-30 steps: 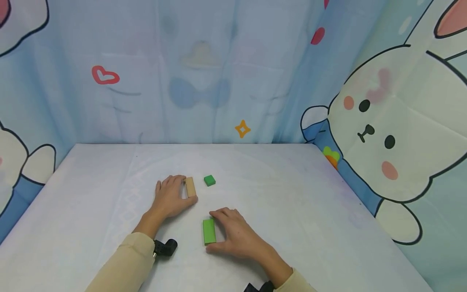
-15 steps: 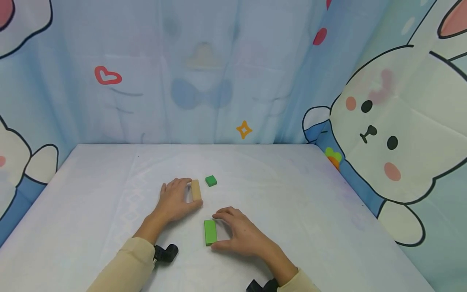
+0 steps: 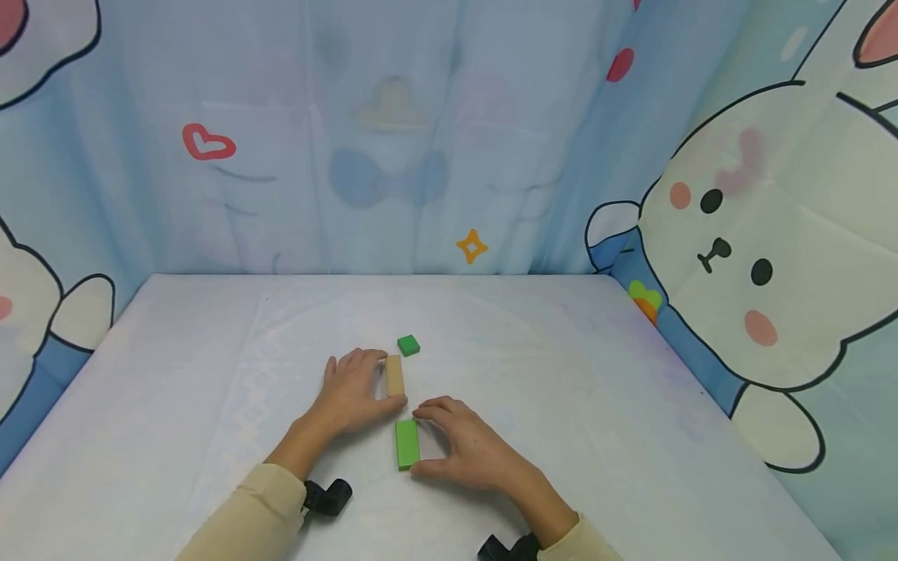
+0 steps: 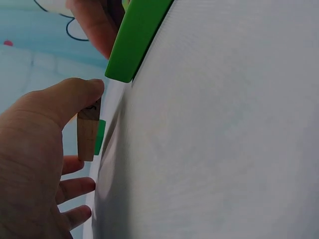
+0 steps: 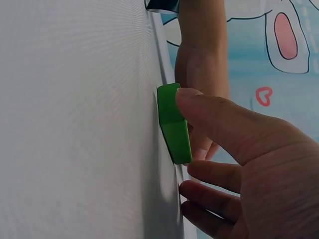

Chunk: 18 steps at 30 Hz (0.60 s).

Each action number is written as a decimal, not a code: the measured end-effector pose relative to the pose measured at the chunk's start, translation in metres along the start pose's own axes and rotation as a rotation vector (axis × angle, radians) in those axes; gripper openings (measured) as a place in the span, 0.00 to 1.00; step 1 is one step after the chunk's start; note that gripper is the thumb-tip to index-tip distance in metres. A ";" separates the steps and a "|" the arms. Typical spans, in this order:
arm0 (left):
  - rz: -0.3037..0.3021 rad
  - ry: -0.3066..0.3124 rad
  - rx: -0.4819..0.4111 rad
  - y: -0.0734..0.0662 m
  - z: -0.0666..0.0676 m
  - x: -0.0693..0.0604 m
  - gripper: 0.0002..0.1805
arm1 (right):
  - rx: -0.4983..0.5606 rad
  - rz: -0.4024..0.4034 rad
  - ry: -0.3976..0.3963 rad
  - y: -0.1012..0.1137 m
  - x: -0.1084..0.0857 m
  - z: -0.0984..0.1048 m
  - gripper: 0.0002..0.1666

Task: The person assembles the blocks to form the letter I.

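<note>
My left hand (image 3: 354, 392) pinches a plain wooden block (image 3: 395, 376) by its two ends, thumb at the near end and a finger at the far end. In the left wrist view the wooden block (image 4: 88, 134) appears end-on beside the thumb. Nearer to me, my right hand (image 3: 473, 450) grips a long green block (image 3: 407, 445) the same way, thumb at its near end. The right wrist view shows that green block (image 5: 174, 124) low against the tablecloth. Just beyond the wooden block lies a small green block (image 3: 408, 345), touched by neither hand.
A white cloth covers the table (image 3: 596, 405). Behind it hangs a blue curtain (image 3: 295, 202) with printed cartoon figures, and it continues along both sides. A black camera mount (image 3: 328, 497) sits on the left wrist, another (image 3: 508, 548) on the right.
My left hand has moved right and slightly toward me with the wooden block, bringing it close to the long green block. The right hand and its block have barely shifted.
</note>
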<state>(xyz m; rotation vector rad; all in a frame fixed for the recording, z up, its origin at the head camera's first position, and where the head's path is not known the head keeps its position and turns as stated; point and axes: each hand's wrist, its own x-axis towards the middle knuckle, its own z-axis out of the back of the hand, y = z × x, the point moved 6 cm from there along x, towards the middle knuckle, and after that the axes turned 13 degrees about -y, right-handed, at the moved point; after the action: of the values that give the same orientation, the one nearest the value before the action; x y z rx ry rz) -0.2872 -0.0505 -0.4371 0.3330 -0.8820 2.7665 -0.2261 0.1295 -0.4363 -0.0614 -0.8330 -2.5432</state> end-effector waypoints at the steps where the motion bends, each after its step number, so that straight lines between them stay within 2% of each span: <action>1: -0.005 0.002 0.001 -0.001 0.000 0.000 0.43 | 0.000 0.000 0.000 0.000 0.000 0.000 0.43; 18: -0.036 0.023 0.038 -0.006 -0.004 -0.008 0.43 | -0.015 0.018 0.006 0.000 -0.009 0.002 0.43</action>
<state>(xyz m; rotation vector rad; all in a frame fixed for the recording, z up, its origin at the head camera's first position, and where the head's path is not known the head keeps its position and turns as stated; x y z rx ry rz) -0.2785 -0.0443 -0.4386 0.3199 -0.8111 2.7513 -0.2179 0.1345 -0.4362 -0.0653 -0.8078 -2.5315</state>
